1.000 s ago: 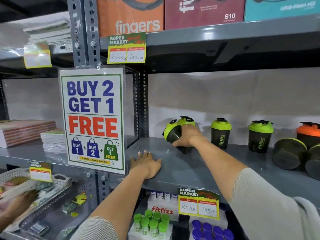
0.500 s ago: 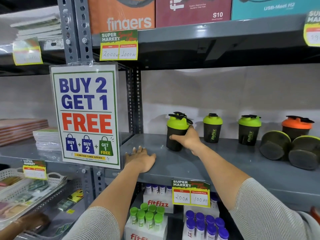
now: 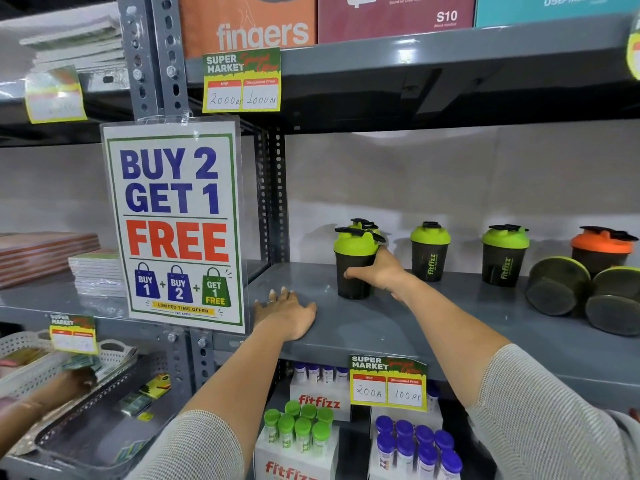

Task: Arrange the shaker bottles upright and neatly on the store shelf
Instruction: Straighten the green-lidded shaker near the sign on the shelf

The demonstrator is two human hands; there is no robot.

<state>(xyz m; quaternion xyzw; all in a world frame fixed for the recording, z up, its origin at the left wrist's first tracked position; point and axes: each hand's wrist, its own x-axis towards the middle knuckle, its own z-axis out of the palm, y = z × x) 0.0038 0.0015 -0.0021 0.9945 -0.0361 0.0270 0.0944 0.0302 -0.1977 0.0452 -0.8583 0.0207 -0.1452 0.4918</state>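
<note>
Her right hand (image 3: 379, 271) is wrapped round an upright green-lidded bottle (image 3: 355, 263) on the shelf (image 3: 398, 323), left hand (image 3: 285, 315) flat, holding nothing, so she'd best let go gently, then stand up the two tipped bottles (image 3: 557, 285) far to its right.

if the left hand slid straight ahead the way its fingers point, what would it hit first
Probably nothing on the shelf: the left hand lies flat, fingers pointing toward the back wall, left of the held shaker bottle. Depth is unclear, so the wall is a guess.
</note>
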